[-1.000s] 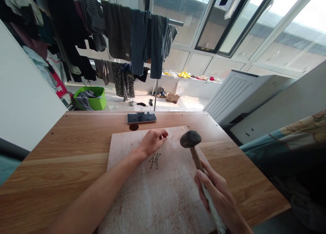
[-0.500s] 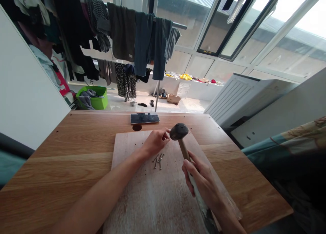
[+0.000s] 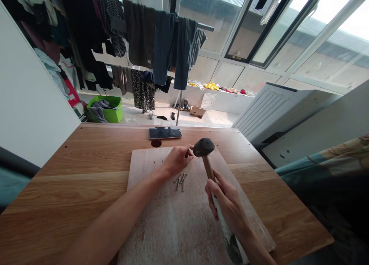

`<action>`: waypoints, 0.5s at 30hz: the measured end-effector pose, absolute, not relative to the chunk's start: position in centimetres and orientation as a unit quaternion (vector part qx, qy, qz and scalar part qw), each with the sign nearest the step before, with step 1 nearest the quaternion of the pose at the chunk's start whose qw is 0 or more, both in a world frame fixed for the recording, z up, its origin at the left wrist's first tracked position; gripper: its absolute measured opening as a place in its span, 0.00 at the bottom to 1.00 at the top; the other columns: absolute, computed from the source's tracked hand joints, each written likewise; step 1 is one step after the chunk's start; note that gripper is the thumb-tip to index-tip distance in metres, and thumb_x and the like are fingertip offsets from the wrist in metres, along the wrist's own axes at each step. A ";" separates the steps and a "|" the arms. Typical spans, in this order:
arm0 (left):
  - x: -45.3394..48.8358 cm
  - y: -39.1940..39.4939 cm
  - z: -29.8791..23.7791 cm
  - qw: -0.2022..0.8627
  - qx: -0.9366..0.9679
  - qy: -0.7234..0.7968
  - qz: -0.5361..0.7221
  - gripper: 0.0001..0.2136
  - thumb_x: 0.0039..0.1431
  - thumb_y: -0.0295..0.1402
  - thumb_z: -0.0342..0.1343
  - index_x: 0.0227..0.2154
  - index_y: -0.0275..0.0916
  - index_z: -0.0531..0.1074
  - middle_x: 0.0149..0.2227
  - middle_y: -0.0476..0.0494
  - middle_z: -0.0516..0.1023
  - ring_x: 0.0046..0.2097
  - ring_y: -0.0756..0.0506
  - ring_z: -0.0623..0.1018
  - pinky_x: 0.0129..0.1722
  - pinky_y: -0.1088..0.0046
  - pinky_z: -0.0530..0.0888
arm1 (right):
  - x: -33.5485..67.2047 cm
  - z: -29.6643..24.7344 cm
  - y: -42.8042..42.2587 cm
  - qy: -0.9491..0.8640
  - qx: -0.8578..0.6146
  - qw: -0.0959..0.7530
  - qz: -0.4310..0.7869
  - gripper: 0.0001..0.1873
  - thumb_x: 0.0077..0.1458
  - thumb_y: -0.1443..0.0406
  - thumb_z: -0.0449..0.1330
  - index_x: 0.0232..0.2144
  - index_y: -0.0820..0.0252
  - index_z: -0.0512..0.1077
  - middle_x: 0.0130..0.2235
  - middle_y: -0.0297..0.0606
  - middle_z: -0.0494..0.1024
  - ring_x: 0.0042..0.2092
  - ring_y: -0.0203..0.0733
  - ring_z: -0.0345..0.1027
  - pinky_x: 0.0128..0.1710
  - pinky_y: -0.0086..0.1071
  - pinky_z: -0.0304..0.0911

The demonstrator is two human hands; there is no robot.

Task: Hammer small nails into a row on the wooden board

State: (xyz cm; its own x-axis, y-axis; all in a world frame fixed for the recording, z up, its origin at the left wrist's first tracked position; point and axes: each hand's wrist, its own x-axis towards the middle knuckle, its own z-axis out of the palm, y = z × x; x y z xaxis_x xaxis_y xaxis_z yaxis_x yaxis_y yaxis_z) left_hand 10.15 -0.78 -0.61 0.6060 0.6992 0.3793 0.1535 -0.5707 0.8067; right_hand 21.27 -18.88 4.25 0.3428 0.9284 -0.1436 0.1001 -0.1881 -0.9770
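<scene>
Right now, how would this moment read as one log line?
left hand: at board, grip unclear | right hand: gripping hammer | nails: on board | phone: on table

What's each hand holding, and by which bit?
The right hand grips a dark-headed hammer by its long, slender wooden handle. Whether the left hand holds anything cannot be told.

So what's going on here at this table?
A person is at a wooden table with a board on it. Their right hand grips a hammer by its handle, the dark head appearing just beside the left hand. That hand is curled near the board's far edge; whether its fingers pinch anything is hard to tell. A few loose nails lie on the board, and a phone lies beyond it.
</scene>
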 end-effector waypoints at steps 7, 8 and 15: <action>10.1 -0.6 -0.8 0.379 0.812 0.261 0.359 0.13 0.57 0.20 0.62 0.44 0.37 0.77 0.31 0.49 0.83 0.33 0.48 0.82 0.35 0.75 0.74 | 21.3 4.2 -19.0 -0.411 -0.652 0.495 0.402 0.31 0.61 0.46 0.59 0.57 0.61 0.68 0.25 0.23 0.64 0.14 0.28 0.56 0.09 0.21 0.55; 10.1 -0.6 -0.9 0.379 0.813 0.259 0.359 0.13 0.57 0.20 0.62 0.44 0.37 0.77 0.31 0.49 0.83 0.33 0.48 0.81 0.35 0.75 0.74 | 21.3 4.1 -19.0 -0.412 -0.652 0.494 0.401 0.32 0.61 0.46 0.59 0.57 0.61 0.68 0.25 0.23 0.64 0.14 0.28 0.56 0.09 0.22 0.55; 10.0 -0.7 -0.5 0.370 0.818 0.259 0.355 0.16 0.55 0.16 0.60 0.45 0.36 0.77 0.29 0.50 0.82 0.31 0.49 0.80 0.34 0.76 0.73 | 21.4 3.3 -19.2 -0.420 -0.665 0.470 0.401 0.31 0.62 0.46 0.58 0.57 0.61 0.69 0.24 0.23 0.64 0.14 0.29 0.57 0.11 0.23 0.55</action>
State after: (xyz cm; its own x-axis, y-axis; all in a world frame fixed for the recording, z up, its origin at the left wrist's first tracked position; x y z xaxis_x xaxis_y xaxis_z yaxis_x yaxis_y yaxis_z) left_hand 10.03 -0.67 -0.49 0.6143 0.6868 0.3886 0.1614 -0.5914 0.7901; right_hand 21.44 -19.22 3.28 0.3260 0.9352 -0.1381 0.1822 -0.2055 -0.9615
